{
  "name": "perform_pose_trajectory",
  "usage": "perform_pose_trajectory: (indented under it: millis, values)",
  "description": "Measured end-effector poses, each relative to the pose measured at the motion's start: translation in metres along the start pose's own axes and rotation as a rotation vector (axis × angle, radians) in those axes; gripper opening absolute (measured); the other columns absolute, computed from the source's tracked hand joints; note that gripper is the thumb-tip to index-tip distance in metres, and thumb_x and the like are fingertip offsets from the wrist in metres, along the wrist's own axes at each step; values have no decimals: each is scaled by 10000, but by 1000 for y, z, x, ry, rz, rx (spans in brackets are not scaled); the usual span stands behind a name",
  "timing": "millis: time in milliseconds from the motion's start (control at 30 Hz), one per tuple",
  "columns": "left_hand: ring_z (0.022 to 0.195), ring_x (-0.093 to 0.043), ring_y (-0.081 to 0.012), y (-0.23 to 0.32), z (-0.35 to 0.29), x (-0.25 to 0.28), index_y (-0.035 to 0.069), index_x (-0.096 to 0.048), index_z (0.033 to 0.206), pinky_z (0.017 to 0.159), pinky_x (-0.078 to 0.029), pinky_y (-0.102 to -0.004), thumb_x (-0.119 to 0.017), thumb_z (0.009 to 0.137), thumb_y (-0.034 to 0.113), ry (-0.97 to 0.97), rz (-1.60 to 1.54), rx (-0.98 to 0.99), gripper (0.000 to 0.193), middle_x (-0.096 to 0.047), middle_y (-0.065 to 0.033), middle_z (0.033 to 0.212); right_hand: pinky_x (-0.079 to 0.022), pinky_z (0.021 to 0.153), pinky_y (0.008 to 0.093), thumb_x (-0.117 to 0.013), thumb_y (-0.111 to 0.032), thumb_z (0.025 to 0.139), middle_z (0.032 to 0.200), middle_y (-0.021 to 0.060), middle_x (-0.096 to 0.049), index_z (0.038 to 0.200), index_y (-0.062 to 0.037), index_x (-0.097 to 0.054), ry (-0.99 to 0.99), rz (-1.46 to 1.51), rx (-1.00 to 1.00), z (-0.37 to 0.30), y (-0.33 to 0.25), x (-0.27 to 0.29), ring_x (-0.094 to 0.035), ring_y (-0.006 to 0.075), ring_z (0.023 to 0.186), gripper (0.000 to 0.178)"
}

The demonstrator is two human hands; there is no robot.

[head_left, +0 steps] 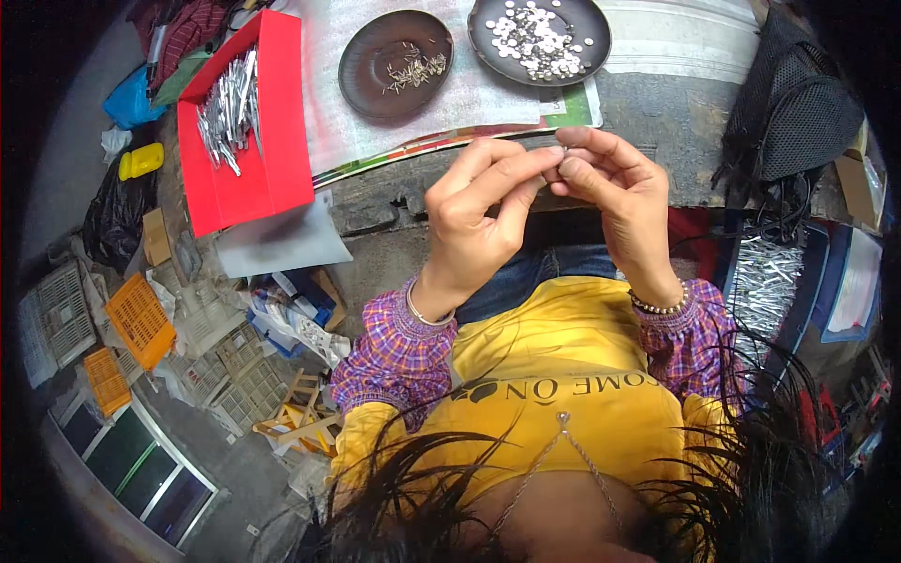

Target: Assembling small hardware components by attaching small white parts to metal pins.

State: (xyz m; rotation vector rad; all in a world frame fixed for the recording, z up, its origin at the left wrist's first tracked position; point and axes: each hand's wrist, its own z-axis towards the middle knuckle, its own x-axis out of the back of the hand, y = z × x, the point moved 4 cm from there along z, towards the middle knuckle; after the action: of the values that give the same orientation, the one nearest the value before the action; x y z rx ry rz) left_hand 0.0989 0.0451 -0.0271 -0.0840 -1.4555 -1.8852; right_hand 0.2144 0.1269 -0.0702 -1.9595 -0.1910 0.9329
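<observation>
My left hand (483, 192) and my right hand (619, 188) meet over the near edge of the workbench (375, 199). Both are closed in a pinch, fingertips nearly touching. Between them is something tiny, mostly hidden by the fingers, too small to name. Just beyond lies a dark round plate (366, 70) with a small heap of thin brass-coloured pins. To its right, a second dark plate (483, 47) carries many small shiny silver discs. On the left a red open box (283, 122) holds a pile of slim silver metal pieces.
A black mesh bag (798, 113) lies at the bench's right end. Below it, a blue-edged container holds more slim silver pieces (765, 281). Orange crates (141, 321), grey crates and a yellow bottle (141, 161) are at the left. A translucent sheet (282, 242) hangs under the red box.
</observation>
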Motion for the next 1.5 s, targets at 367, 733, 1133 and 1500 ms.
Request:
perform_pose_trajectory:
  millis: [367, 733, 1133, 1500]
  values:
    - [691, -494, -45, -13, -10, -8, -10, -641, 1019, 586, -389, -174, -608, 809, -35, -131, -737, 603, 214, -605, -28, 900, -523, 678, 233, -632, -1, 806, 844, 72, -644, 1016, 43, -595, 29, -166, 166, -6, -5, 2, -622, 113, 747, 218]
    - [829, -569, -111, -9, -11, -10, -9, -645, 1023, 728, -465, -214, -571, 800, -92, 10, -555, 391, 250, -589, -62, 909, -510, 656, 225, -621, -34, 830, 805, 68, -643, 947, 41, -616, 28, -190, 139, -3, -2, 4, -614, 112, 713, 139]
    - [816, -563, -112, -7, -10, -7, -10, -657, 1007, 713, -468, -212, -581, 790, -97, 3, -513, 370, 246, -586, -63, 899, -500, 583, 224, -559, -128, 893, 758, 86, -645, 900, 33, -630, -28, -154, 41, -3, -4, 1, -605, 113, 643, 176]
    - [788, -551, -71, -10, -9, -9, -38, -619, 1012, 682, -456, -188, -578, 821, -59, -40, -585, 495, 197, -578, -34, 922, -471, 604, 211, -567, -83, 877, 768, 60, -631, 944, 54, -629, 45, -282, 164, 3, -15, 7, -572, 85, 649, 164]
